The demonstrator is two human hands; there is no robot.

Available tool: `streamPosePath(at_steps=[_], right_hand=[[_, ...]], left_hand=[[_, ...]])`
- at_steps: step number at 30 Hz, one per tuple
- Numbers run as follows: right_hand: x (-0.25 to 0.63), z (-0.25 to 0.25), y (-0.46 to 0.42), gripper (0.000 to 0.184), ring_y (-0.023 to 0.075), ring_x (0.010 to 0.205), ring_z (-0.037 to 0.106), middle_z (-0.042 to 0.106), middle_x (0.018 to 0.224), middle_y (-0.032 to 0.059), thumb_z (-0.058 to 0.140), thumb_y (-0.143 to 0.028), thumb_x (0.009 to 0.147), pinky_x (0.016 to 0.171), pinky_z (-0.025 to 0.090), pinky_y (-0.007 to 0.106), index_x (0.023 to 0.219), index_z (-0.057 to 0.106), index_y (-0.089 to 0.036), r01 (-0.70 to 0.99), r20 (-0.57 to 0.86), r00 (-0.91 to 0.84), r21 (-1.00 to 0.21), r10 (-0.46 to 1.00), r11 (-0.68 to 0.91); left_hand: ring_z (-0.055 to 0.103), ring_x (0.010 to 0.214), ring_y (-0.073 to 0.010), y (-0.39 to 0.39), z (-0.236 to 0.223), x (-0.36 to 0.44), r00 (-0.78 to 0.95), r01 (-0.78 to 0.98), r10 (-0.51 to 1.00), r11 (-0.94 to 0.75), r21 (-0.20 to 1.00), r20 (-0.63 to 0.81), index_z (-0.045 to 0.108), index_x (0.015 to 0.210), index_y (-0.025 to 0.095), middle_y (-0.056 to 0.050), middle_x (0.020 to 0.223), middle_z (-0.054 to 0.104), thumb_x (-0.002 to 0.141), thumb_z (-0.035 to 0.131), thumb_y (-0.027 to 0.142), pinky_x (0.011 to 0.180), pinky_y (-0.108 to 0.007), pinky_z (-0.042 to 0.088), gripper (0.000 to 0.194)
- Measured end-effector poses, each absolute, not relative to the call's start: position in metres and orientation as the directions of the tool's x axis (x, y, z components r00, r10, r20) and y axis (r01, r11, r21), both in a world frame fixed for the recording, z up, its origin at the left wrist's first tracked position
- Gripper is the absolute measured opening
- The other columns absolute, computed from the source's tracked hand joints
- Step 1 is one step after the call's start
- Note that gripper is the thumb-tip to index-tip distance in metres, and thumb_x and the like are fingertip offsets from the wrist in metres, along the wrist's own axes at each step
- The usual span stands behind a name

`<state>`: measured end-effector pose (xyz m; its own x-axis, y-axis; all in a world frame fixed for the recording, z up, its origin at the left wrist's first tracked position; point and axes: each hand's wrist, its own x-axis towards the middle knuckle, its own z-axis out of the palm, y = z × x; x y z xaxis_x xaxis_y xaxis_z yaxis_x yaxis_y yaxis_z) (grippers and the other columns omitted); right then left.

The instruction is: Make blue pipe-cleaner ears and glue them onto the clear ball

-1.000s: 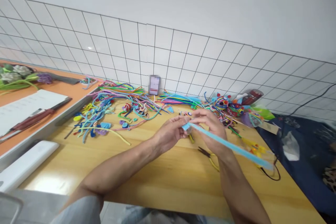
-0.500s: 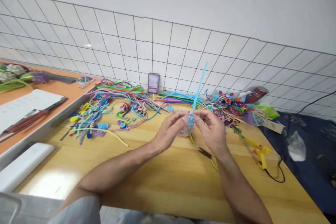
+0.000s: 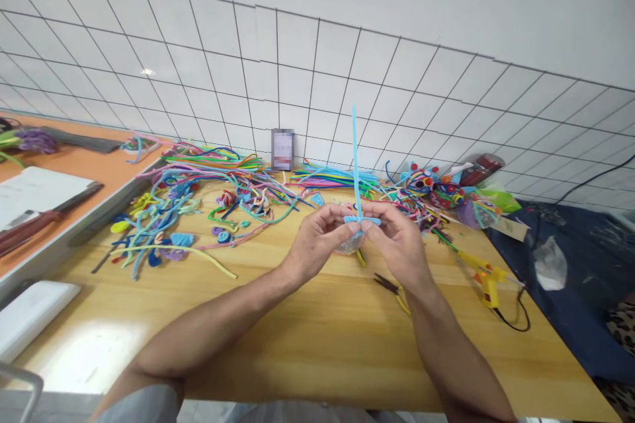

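Over the middle of the wooden table (image 3: 307, 344), my left hand (image 3: 317, 241) and my right hand (image 3: 397, 241) meet, both pinching a light blue pipe cleaner (image 3: 356, 165). Its long free end stands nearly upright in front of the tiled wall. Its lower end is wound into a small blue coil between my fingertips. Just under the hands sits a small clear round object (image 3: 350, 244), partly hidden.
A heap of coloured pipe cleaners (image 3: 208, 192) covers the table's far left and back. Small pliers (image 3: 394, 291) lie right of my hands, and a yellow glue gun (image 3: 483, 274) with its cord lies further right. At far left, an orange surface (image 3: 74, 162) holds a red-handled tool (image 3: 34, 221).
The pipe cleaner's long end has swung from pointing down-right, across the table, up to nearly vertical. Both hands have stayed together at the table's middle, winding the coil.
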<state>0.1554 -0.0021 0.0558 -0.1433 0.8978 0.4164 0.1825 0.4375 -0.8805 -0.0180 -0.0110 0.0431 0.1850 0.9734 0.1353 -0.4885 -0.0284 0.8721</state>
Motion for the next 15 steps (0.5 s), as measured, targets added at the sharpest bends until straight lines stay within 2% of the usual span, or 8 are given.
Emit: streamPosePath(at_steps=[4, 7, 12, 15], right_hand=[[0.158, 0.057, 0.001, 0.018, 0.0210, 0.103, 0.072, 0.077, 0.108, 0.0036, 0.075, -0.029, 0.090, 0.092, 0.058, 0.036, 0.107, 0.080, -0.027, 0.166, 0.423, -0.161, -0.879, 0.892, 0.447], [0.158, 0.057, 0.003, 0.019, 0.0214, 0.104, 0.071, 0.077, 0.107, 0.0031, 0.076, -0.029, 0.088, 0.092, 0.056, 0.036, 0.106, 0.081, -0.028, 0.135, 0.396, -0.170, -0.898, 0.902, 0.419], [0.160, 0.055, 0.010, 0.025, 0.0224, 0.103, 0.071, 0.078, 0.105, 0.0024, 0.075, -0.030, 0.086, 0.095, 0.055, 0.038, 0.109, 0.083, -0.029, 0.056, 0.298, -0.237, -0.946, 0.925, 0.319], [0.164, 0.056, 0.013, 0.023, 0.0217, 0.097, 0.071, 0.078, 0.102, 0.0022, 0.075, -0.034, 0.086, 0.088, 0.056, 0.036, 0.107, 0.083, -0.029, 0.014, 0.278, -0.251, -0.957, 0.927, 0.291]], left_hand=[[0.062, 0.066, -0.0107, -0.005, 0.041, -0.019, 0.276, -0.497, 0.959, 0.083, 0.864, 0.067, 0.080, 0.090, 0.013, -0.002, 0.076, 0.074, 0.063, 0.101, 0.049, 0.070, -0.025, 0.051, 0.050], [0.061, 0.066, -0.0103, -0.003, 0.042, -0.020, 0.319, -0.468, 0.947, 0.136, 0.873, 0.024, 0.082, 0.087, 0.012, -0.003, 0.077, 0.073, 0.063, 0.100, 0.051, 0.069, -0.025, 0.049, 0.049], [0.059, 0.067, -0.0106, -0.003, 0.045, -0.023, 0.348, -0.404, 0.937, 0.108, 0.908, 0.043, 0.078, 0.084, 0.013, -0.001, 0.077, 0.070, 0.063, 0.098, 0.051, 0.068, -0.025, 0.046, 0.048], [0.056, 0.066, -0.0100, -0.005, 0.045, -0.024, 0.356, -0.342, 0.933, 0.090, 0.935, 0.040, 0.074, 0.083, 0.013, 0.000, 0.075, 0.067, 0.066, 0.095, 0.052, 0.066, -0.024, 0.044, 0.046]])
